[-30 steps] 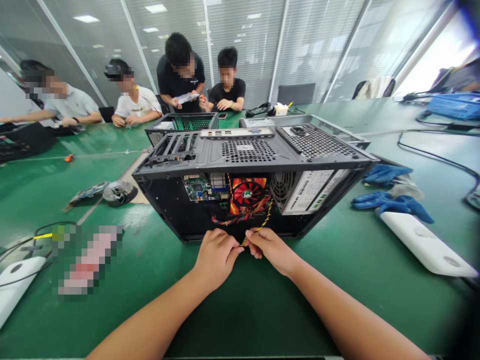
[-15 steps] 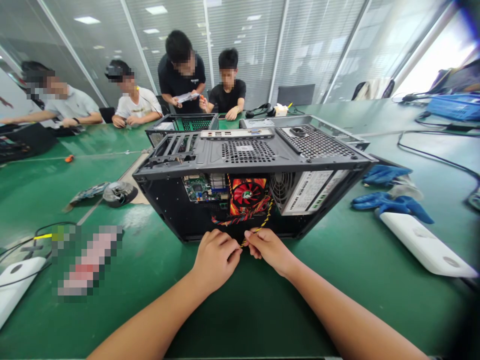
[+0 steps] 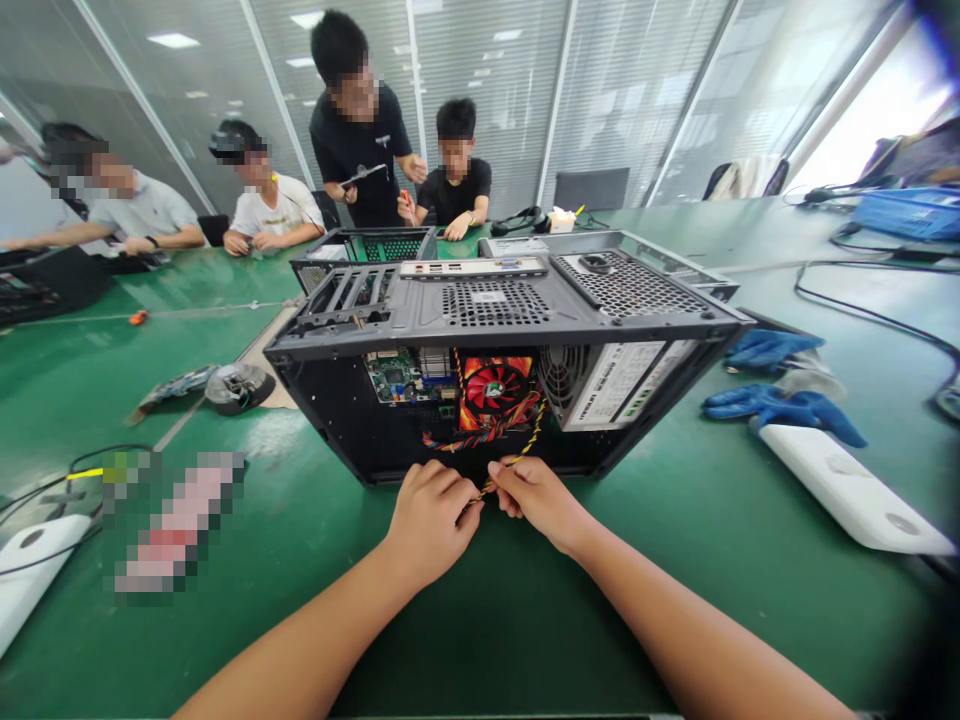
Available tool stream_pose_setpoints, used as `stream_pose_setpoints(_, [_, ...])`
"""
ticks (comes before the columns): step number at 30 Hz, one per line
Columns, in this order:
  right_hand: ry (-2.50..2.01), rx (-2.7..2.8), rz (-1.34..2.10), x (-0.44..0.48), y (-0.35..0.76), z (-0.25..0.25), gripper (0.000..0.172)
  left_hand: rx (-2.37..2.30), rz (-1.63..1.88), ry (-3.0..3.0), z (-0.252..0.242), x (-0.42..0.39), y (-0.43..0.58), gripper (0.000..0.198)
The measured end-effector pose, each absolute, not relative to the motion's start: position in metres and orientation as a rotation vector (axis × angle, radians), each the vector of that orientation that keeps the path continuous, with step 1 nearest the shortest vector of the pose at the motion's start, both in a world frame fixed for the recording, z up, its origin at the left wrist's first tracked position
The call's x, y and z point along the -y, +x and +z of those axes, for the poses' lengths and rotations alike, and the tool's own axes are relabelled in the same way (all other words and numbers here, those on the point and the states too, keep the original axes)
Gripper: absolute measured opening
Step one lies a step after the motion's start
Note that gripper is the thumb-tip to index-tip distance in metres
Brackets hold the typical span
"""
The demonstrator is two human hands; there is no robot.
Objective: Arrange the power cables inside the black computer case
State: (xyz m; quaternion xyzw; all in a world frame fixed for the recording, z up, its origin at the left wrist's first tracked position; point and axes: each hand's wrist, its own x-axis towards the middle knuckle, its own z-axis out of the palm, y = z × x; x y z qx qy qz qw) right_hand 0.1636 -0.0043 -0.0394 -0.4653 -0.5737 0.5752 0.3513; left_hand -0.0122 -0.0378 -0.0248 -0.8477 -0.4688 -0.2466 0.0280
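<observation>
An open black computer case lies on its side on the green table, with a red fan, a green motherboard and a power supply showing inside. A yellow-and-black twisted cable runs out of the case toward me. My left hand and my right hand are both closed and pinch the near end of this cable between them, right at the case's front edge.
Blue gloves and a white oblong device lie to the right. A loose fan and board sit to the left, with cables and a white device at the near left. Several people work at the table's far side.
My hands have stayed on the cable and barely shifted. The standing person in black at the far side has straightened up.
</observation>
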Motion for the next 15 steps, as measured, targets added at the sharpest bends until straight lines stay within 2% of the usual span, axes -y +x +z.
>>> stream_pose_setpoints(5, [-1.199,1.501,1.490,0.0035,0.1636,-0.0414,0.048,1.429,-0.747,-2.595,-0.0265,0.0372,-0.0133,0.017])
stream_pose_setpoints(15, [-1.221,1.508,1.464,0.0041,0.1634,-0.0409,0.050,1.443,-0.688,-2.637,-0.0269,0.0388,-0.0131,0.016])
